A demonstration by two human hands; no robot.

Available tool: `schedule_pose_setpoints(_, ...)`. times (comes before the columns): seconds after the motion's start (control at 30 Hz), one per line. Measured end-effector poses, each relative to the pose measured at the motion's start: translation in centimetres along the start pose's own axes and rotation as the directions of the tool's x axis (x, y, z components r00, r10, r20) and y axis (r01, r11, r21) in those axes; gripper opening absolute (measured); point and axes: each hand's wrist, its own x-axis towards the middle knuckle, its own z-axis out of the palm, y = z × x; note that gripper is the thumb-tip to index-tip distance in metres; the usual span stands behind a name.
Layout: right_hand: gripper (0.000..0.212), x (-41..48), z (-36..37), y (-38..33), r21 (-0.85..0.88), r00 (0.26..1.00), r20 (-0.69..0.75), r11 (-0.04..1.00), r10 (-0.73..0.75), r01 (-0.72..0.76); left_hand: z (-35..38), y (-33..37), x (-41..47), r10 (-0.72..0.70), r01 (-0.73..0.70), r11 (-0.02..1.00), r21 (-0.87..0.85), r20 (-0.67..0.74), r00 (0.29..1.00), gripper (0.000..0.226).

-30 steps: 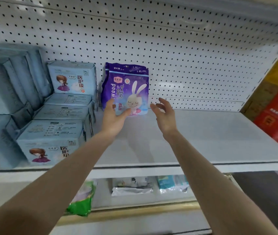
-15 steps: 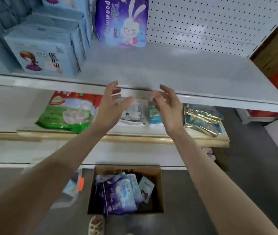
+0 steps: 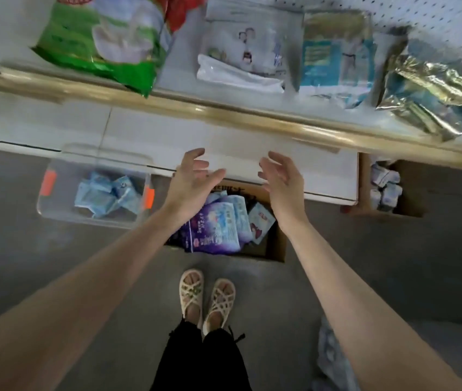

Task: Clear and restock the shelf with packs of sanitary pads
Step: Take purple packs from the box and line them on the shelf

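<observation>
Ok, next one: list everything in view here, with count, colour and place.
shelf: one, white with tan front edge, across the top
green bag: one, green and white, shelf left
pale pack: one, white and clear, shelf centre
teal pack: one, teal and white, beside the pale pack
foil packs: count unclear, gold and teal, shelf right end
clear bin: one, clear with orange tags, floor left
blue packs: several, light blue, in the clear bin
cardboard box: one, brown, floor centre
purple packs: several, purple and blue, in the cardboard box
second box: one, brown, floor right, small white-blue packs inside
sandals: two, cream, bottom centre
left hand: one, open, empty, over the cardboard box
right hand: one, open, empty, over the cardboard box
</observation>
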Motion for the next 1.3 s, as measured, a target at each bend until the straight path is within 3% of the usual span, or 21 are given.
schedule_pose_setpoints(0.2,0.032,1.4,4.1,11.1,-0.031,0.977,-0.008,0.977,0.211,-0.211,1.3,-11.5,2.4,-0.207,0.207,0.978,-0.002,0.009,0.978,0.051)
schedule_pose_setpoints(0.33,0.024,2.8,5.7,17.4,-0.046,0.954,-0.026,0.953,0.299,-0.3,2.0,-18.6,4.7,-0.311,0.309,0.95,-0.045,-0.023,0.95,0.043)
schedule_pose_setpoints(0.5,0.033,4.9,8.3,28.1,-0.102,0.9,-0.026,0.894,0.435,-0.436,4.5,-30.6,7.5,-0.467,0.466,0.884,-0.04,-0.016,0.884,0.042)
schedule_pose_setpoints(0.67,0.052,7.5,9.2,35.9,-0.16,0.864,-0.022,0.852,0.502,-0.499,6.6,-38.3,9.1,-0.55,0.55,0.835,0.005,-0.021,0.835,0.063)
schedule_pose_setpoints(0.83,0.091,10.2,10.2,43.6,-0.224,0.877,0.0,0.854,0.481,-0.469,9.1,-45.4,10.8,-0.608,0.618,0.779,0.103,-0.111,0.786,0.091)
schedule_pose_setpoints(0.97,0.126,12.2,10.0,47.9,-0.365,0.872,-0.002,0.811,0.49,-0.457,10.9,-48.6,11.4,-0.645,0.647,0.763,-0.015,-0.092,0.759,0.12)
schedule_pose_setpoints(1.03,0.131,13.1,10.2,49.6,-0.354,0.86,0.005,0.805,0.51,-0.475,11.3,-49.8,11.6,-0.666,0.663,0.746,-0.071,-0.083,0.741,0.135)
schedule_pose_setpoints(1.17,0.14,14.2,10.6,51.4,-0.427,0.833,-0.051,0.742,0.551,-0.517,12.0,-51.1,12.7,-0.693,0.682,0.72,-0.124,-0.076,0.717,0.102)
schedule_pose_setpoints(1.3,0.125,14.2,10.6,51.5,-0.506,0.829,-0.094,0.691,0.551,-0.516,12.7,-51.6,13.6,-0.677,0.672,0.736,-0.081,-0.106,0.728,0.099)
